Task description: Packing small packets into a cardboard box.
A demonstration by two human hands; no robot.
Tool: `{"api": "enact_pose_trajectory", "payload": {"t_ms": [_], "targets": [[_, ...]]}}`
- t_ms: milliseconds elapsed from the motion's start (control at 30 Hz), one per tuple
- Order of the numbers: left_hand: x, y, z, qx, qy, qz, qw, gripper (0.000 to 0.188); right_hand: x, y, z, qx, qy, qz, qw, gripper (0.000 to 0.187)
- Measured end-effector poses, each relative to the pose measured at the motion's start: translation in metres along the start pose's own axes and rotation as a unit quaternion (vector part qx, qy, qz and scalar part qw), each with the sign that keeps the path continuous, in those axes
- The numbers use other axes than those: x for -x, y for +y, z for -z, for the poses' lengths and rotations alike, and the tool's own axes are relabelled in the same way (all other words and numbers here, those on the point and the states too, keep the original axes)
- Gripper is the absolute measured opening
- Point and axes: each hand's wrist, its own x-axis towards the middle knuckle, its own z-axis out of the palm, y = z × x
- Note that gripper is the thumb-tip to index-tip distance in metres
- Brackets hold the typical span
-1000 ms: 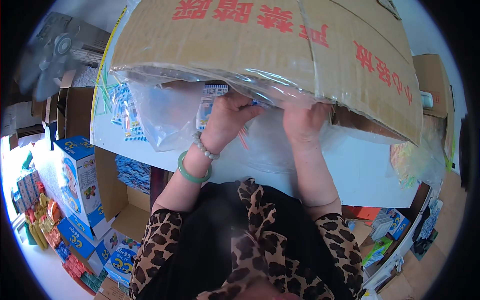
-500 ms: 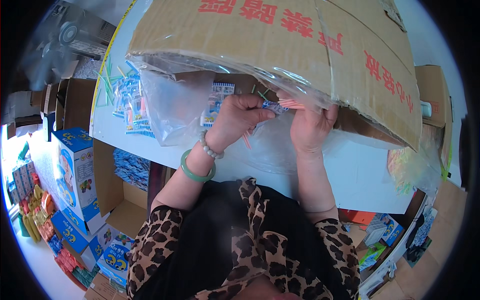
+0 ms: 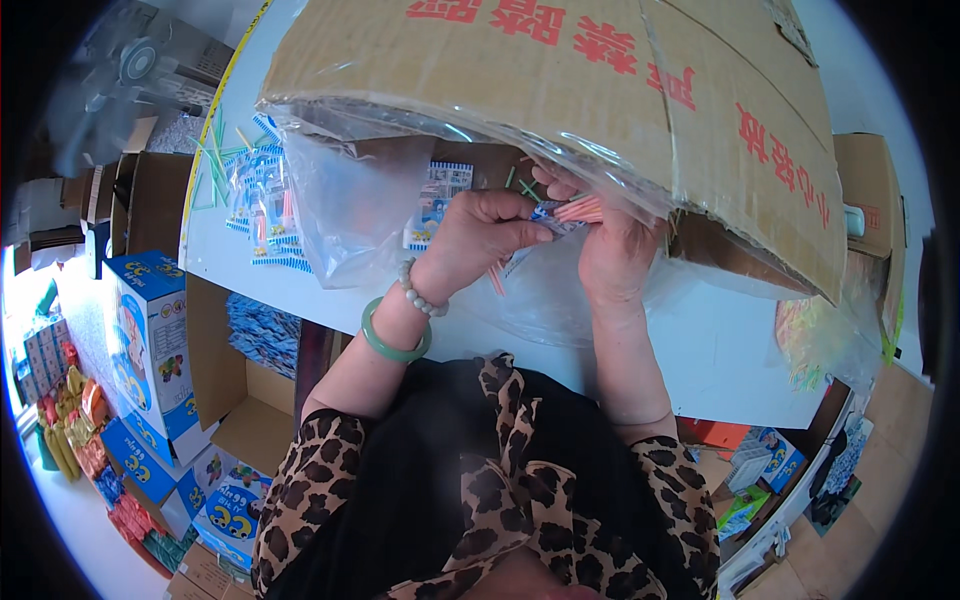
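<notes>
My left hand [image 3: 474, 236], with a beaded bracelet and a green bangle at its wrist, pinches a small blue-and-white plastic packet [image 3: 545, 214]. Right beside it, my right hand [image 3: 618, 258] is closed around a bundle of thin pink sticks [image 3: 578, 210], their ends meeting the packet's opening. Whether the ends are inside it I cannot tell. More pink sticks [image 3: 497, 278] poke out below my left hand. Both hands work at the mouth of a large cardboard box [image 3: 560, 85] lined with clear plastic [image 3: 350, 215]. Its edge and the film partly cover my right fingers.
Blue-and-white printed packets [image 3: 270, 205] and loose green sticks [image 3: 208, 180] lie at the left of the white table [image 3: 720, 370]. Another packet [image 3: 440, 200] lies in the box mouth. A clear bag of pale sticks [image 3: 805, 335] sits right. An open carton [image 3: 250, 410] stands below left.
My right fingers have shifted slightly left and up, showing more of the pink bundle by the packet. The box appears slightly farther right. My left hand has barely moved.
</notes>
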Motion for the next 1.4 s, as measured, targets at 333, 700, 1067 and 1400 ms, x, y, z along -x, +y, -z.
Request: {"api": "enact_pose_trajectory", "payload": {"t_ms": [333,700,1067,1400], "targets": [[-0.001,-0.001,-0.006,0.021,-0.004,-0.026,0.999,0.026,-0.005,0.01,0.018,0.129,-0.079,-0.013,0.988,0.033],[0.0,-0.001,-0.001,0.074,0.01,-0.013,0.997,0.016,0.007,0.008,0.018,0.017,-0.095,0.028,0.995,0.025],[-0.004,-0.01,-0.005,0.053,0.008,-0.017,0.998,0.022,0.008,-0.006,0.001,0.001,-0.119,-0.064,0.991,0.031],[-0.006,-0.013,-0.003,0.11,0.043,-0.108,0.987,0.016,0.0,-0.017,0.025,0.245,-0.328,0.036,0.912,0.034]]}}
